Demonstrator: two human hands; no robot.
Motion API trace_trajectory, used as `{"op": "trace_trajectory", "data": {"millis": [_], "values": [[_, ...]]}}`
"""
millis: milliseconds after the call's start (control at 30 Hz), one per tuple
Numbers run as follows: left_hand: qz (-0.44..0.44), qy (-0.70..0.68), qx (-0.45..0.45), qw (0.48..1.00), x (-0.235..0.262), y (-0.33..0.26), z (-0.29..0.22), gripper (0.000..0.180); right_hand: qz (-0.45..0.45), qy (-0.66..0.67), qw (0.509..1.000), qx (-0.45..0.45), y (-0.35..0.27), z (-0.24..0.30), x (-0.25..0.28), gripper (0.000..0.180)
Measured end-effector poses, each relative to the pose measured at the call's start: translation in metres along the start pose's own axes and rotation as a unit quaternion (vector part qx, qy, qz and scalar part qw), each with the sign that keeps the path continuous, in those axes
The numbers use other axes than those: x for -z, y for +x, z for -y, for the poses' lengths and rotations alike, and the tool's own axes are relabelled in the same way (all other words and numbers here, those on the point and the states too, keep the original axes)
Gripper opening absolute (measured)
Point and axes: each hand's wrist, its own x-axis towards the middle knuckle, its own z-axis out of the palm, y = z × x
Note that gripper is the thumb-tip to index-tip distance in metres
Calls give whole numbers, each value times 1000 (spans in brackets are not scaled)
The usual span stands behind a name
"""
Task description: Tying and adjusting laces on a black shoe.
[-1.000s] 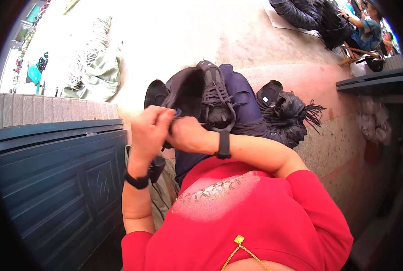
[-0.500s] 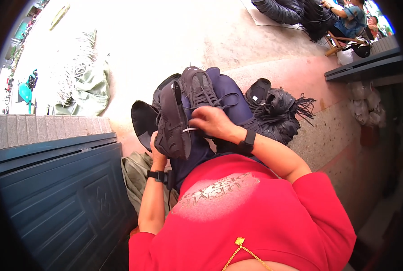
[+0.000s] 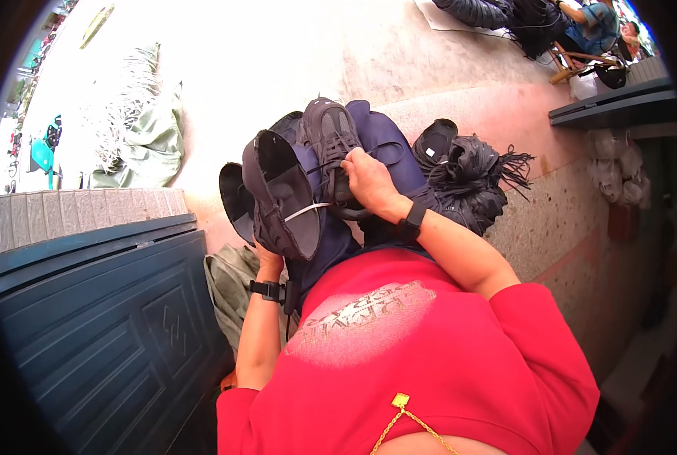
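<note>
Black open shoe (image 3: pixel 266 186) sits just beyond the fingers of the left hand (image 3: pixel 269 263), which grip it, tips hidden; right hand (image 3: pixel 372 182) fingers bunch beside the laced shoe (image 3: pixel 328 125), pinching unclear. Firm left support helps.

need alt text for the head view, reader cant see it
A person's left hand holds a dark shoe upper with a white strip across its opening; the right hand is at a laced dark shoe on the lap. More dark shoe pieces lie to the right.

Printed lettering (image 3: pixel 365 312) on red shirt (image 3: pixel 460 364), unreadable small white label (image 3: pixel 430 152) in black shoe (image 3: pixel 443 132), lined emblem (image 3: pixel 175 327) on blue panel (image 3: pixel 88 326)
</note>
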Motion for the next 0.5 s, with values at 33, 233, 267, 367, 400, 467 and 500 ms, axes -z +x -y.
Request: {"op": "trace_trajectory", "data": {"millis": [33, 233, 267, 367, 400, 467, 500], "values": [[-6, -29, 10, 999, -1, 0, -1, 42, -13, 28, 999, -30, 0, -1, 0, 15], [-26, 153, -94, 983, 0, -7, 32, 44, 55, 2, 998, -3, -7, 28, 26, 25], [-62, 205, -122, 969, -1, -6, 32, 41, 80, 9, 996, 32, -15, 42, 34, 35], [-71, 121, -131, 981, 9, 16, -9, 25, 251, -34, 928, 273, -43, 58, 33, 57], [-69, 123, -131, 981, 15, 21, -19, 25, 277, -27, 918, 282, -52, 67, 26, 63], [-49, -202, 114, 971, 34, 36, -39, 14, 270, 10, 921, 280, -57, 82, 2, 63], [-33, -180, 105, 977, 45, 45, -55, 13, 225, 56, 932, 280, -57, 84, -12, 60]]}}
